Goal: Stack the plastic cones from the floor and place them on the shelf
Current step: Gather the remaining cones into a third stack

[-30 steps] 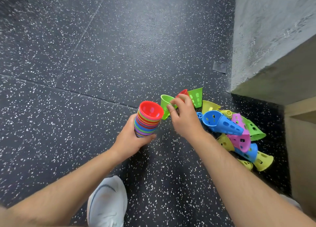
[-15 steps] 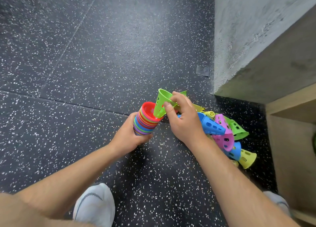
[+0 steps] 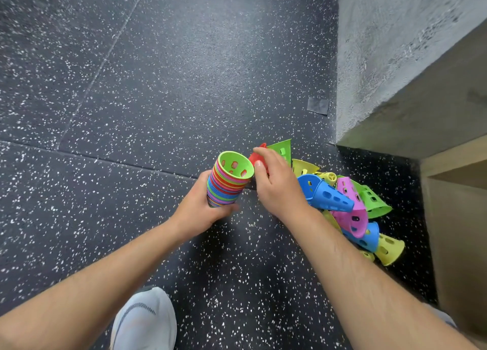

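Since half a second ago the green cone [image 3: 235, 164] sits nested atop the stack [image 3: 226, 183], which the left hand [image 3: 200, 210] grips upright, mouth up, while the right hand [image 3: 276, 186] closes its fingers on a red cone [image 3: 255, 158] from the floor [image 3: 158, 86] pile.

Single head-worn wide-angle view looking steeply down and forward, close over both forearms, onto dark speckled floor [image 3: 158, 86], with a shoe [image 3: 145, 320] at near edge and a grey wall [image 3: 395, 46] far right.
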A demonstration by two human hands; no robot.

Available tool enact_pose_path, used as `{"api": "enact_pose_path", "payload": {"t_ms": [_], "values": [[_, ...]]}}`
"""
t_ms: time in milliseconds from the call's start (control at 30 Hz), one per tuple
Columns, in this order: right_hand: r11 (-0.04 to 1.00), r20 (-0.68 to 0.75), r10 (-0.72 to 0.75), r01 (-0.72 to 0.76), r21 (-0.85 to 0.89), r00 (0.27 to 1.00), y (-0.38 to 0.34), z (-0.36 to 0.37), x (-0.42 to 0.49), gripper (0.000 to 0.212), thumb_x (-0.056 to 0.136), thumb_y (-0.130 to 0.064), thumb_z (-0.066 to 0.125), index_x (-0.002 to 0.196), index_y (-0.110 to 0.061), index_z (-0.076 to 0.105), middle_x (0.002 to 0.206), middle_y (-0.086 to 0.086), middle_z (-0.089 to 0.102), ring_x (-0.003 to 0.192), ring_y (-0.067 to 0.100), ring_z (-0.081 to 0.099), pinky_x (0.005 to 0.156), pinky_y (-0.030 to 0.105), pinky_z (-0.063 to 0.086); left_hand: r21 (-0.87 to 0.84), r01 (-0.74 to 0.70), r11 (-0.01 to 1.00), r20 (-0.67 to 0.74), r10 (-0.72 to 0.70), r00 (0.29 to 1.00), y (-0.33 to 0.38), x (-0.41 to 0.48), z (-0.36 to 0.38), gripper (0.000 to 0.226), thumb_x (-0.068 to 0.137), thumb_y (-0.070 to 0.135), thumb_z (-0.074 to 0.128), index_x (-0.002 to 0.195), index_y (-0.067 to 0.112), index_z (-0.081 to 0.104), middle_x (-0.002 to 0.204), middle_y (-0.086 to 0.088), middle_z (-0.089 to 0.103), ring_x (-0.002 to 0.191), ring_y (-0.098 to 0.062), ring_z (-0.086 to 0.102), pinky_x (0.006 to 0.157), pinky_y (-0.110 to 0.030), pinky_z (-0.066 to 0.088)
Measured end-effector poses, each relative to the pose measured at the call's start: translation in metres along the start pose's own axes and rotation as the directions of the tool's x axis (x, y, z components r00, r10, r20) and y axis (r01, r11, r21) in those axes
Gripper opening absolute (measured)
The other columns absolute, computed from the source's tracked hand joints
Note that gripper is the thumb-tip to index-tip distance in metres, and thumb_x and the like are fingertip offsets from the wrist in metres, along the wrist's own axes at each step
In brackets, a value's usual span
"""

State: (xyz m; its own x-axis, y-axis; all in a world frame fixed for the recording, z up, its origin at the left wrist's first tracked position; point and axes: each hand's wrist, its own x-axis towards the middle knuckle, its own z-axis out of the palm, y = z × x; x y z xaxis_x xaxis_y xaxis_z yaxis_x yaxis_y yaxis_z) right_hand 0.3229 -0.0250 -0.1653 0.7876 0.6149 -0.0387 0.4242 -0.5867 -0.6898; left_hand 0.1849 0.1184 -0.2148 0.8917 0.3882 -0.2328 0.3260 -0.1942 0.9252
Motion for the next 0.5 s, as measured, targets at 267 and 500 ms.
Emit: {"api": "enact_pose_path", "payload": {"t_ms": [267,500], "values": [[0.836,0.206,0.122,0.011,-0.549,0.971,0.028,0.000,0.043,0.057,0.098,-0.021,0.052,0.152,-0.031,0.035,0.161,0.012,0.022,0.145,0.032,0.023,0.115,0.045,0.028,-0.023,0.016,1.000,0.015,-0.015,1.000,-0.006,0.001,-0.004,0.067,0.078,0.016,0.091,0.130,0.020,0.050,0.114,0.015,0.062,0.103,0.002,0.063,0.092,-0.012,0.046],[0.773,0.162,-0.010,0.110,-0.624,0.987,0.031,0.011,0.049,0.027,0.095,-0.023,0.058,0.122,-0.025,0.059,0.128,0.000,0.053,0.117,0.028,0.046,0.093,0.040,0.041,-0.023,0.007,1.000,0.025,-0.006,1.000,-0.009,0.001,-0.004,0.069,0.077,0.019,0.092,0.131,0.025,0.048,0.110,0.035,0.060,0.107,0.002,0.062,0.094,-0.013,0.046]]}}
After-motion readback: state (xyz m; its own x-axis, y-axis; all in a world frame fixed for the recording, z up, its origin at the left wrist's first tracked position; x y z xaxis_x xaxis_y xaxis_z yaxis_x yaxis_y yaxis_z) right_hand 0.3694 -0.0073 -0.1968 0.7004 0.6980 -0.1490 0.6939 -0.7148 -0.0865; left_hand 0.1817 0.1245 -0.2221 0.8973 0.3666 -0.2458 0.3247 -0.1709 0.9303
